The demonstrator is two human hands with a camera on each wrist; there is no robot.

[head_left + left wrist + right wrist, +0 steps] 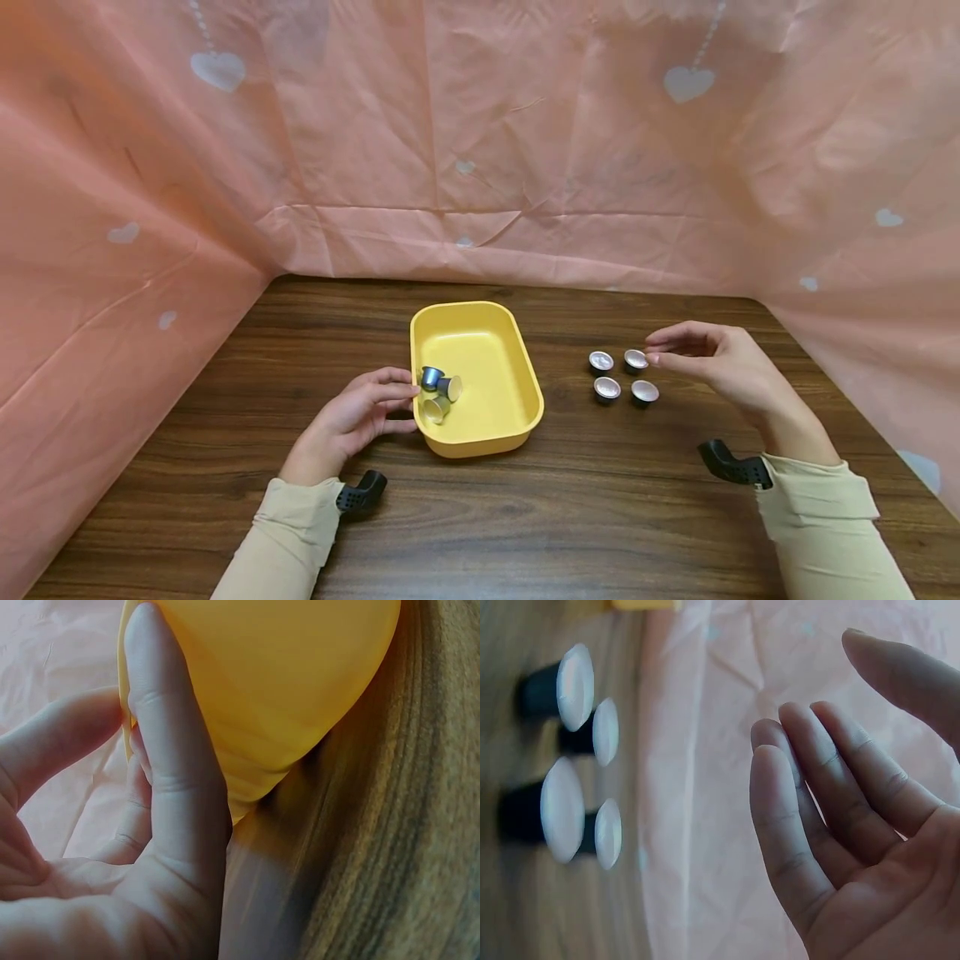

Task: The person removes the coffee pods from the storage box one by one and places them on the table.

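My left hand (360, 414) holds the left wall of a yellow tray (491, 392) at its rim. In the left wrist view the thumb (161, 697) lies along the outer wall, with another finger at the rim. Inside, by that wall, lie a blue coffee capsule (431, 378), a dark one (450, 387) and a pale gold one (437, 408). Right of the tray, several dark coffee capsules (607, 389) stand foil side up. My right hand (708, 354) hovers beside the far right capsule (636, 360), thumb apart from the fingers, nothing between them.
The dark wooden table (525, 525) carries everything. Pink cloth (517, 150) with pale hearts hangs behind it and at both sides. A black wrist mount (362, 492) juts from the left sleeve, and another black mount (731, 465) from the right.
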